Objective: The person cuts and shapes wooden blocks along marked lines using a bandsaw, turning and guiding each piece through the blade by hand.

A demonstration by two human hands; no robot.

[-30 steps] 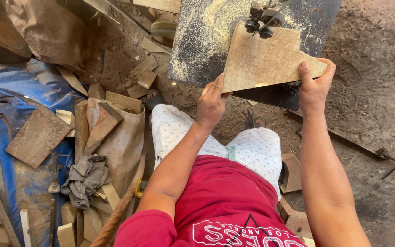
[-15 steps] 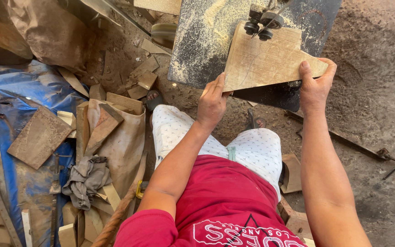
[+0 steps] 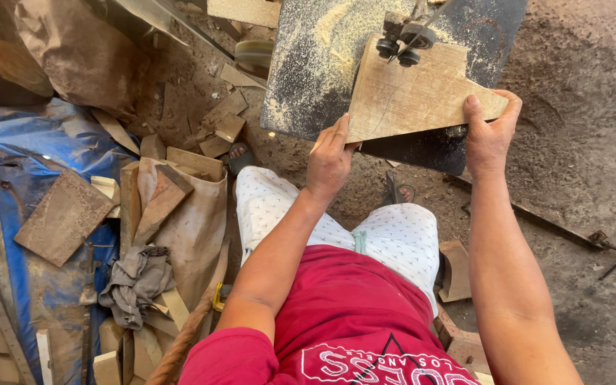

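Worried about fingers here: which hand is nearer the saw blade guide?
Left. The left hand grips the wooden board's near-left edge, below the blade guide; the right hand holds the far right corner.

Blue tarp [image 3: 58,150], grey rag [image 3: 133,281], wood offcuts [image 3: 62,217], brown sack [image 3: 194,228]

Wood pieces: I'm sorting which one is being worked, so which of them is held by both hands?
The pale notched board on the dusty saw table, gripped by the left hand and right hand. The other offcuts lie untouched on the ground.
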